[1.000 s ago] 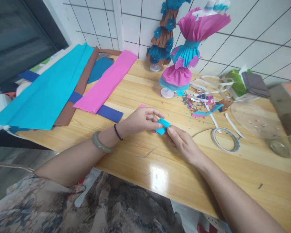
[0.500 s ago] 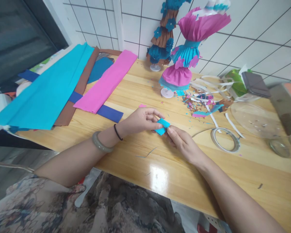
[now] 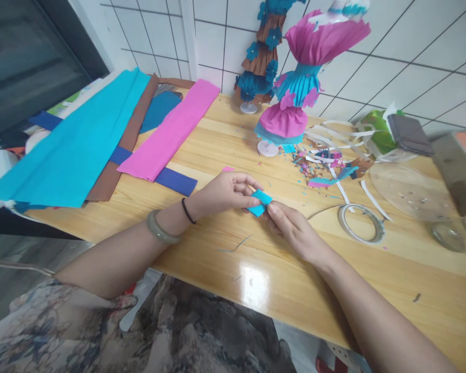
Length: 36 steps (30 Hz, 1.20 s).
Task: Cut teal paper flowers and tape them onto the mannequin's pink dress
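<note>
Paper (image 3: 262,196): is being pinched by left grip (image 3: 231,194) and right grip (image 3: 291,224).
Pressure: ideally is being applied lightly, evenly.

White tiled wall (image 3: 431,36), dark flat object (image 3: 410,134) by a green packet (image 3: 376,129), tape roll (image 3: 379,231) lying on wooden table (image 3: 388,290)

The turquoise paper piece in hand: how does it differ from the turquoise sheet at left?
The paper piece is held by the fingers; the turquoise sheet lies over brown paper. The paper piece is small; the turquoise sheet is far larger. Both are bright turquoise.
</note>
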Motion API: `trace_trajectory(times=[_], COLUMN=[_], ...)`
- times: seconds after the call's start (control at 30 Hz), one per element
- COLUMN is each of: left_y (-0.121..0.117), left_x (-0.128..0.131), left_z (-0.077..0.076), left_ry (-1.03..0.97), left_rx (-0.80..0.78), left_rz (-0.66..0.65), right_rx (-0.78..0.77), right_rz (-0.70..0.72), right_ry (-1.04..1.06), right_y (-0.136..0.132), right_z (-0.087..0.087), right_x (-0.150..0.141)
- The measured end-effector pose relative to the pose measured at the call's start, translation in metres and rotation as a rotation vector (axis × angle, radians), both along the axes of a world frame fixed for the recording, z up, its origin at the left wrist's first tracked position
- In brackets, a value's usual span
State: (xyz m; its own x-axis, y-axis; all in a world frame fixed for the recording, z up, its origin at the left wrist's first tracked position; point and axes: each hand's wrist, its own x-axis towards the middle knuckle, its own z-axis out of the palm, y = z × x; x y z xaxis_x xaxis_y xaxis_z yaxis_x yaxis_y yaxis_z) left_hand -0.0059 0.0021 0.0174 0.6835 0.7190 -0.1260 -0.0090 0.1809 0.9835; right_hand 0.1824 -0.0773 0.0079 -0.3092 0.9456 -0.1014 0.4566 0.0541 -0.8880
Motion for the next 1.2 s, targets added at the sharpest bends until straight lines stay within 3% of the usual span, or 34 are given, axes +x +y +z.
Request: trace_trajectory(times=[0.27,0.67,1.2], left_y=[0.0,-0.001,-0.001], left_x=[-0.001,0.002,0.001], left_z=[-0.001,-0.001,-0.001], left_ry=[0.001,0.023,0.015], left_rx=[0.013,0.009,0.007], left_rz=[-0.006,-0.008,-0.02], right_rx=[-0.025,-0.229,-0.235], right_rz=[0.025,0.066,0.063], right_ry=[0.05,0.161,0.157], right_y=[0.002,0.003,0.004], right_z=[0.002,0.012,0.011], right_x=[0.0,0.004,0.003])
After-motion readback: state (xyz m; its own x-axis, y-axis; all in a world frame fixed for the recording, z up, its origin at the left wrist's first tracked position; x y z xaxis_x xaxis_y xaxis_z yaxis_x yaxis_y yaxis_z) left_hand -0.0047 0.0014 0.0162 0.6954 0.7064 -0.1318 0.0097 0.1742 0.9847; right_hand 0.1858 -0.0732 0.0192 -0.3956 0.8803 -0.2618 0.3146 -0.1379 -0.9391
